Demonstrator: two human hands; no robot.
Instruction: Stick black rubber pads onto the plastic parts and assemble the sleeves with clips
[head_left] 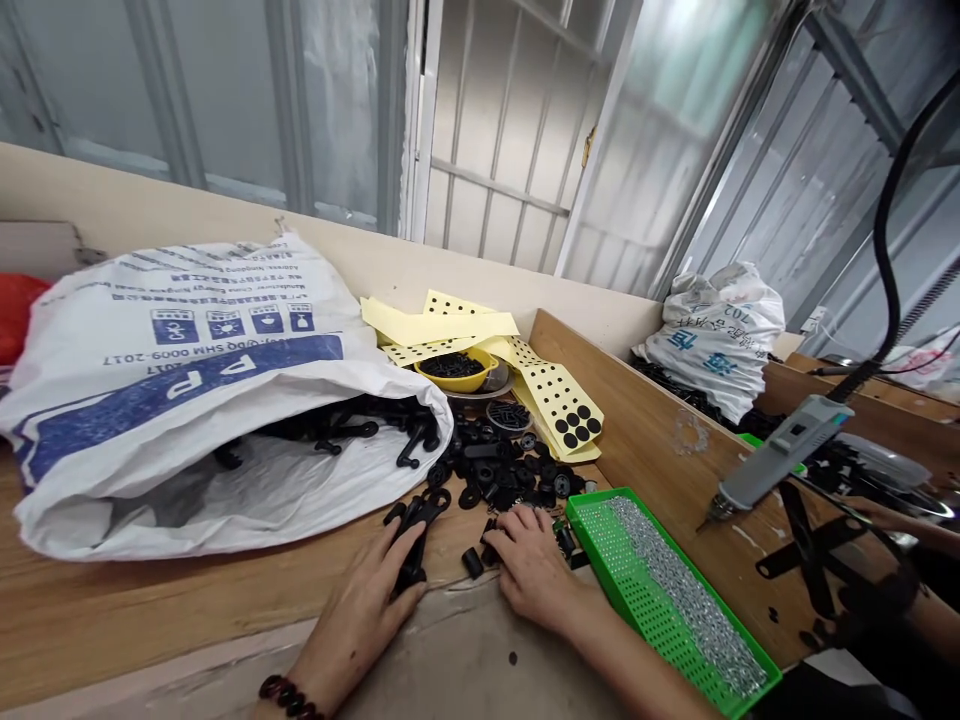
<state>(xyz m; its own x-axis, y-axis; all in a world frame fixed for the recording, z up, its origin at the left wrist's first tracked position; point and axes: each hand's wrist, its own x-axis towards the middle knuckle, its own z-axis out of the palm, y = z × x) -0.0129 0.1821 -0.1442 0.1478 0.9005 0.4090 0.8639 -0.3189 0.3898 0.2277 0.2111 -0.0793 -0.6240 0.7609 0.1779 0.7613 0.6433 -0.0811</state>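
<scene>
Well left of the green tray [619, 560], our left hand [367, 600] closes its fingers around a black bracket [417, 522]. Just beside the tray, our right hand [534, 566] curls fingertips onto loose black parts [502, 478]; pinching or not, we cannot tell. A wrist nudge could scatter the tray's screws [675, 585].
</scene>
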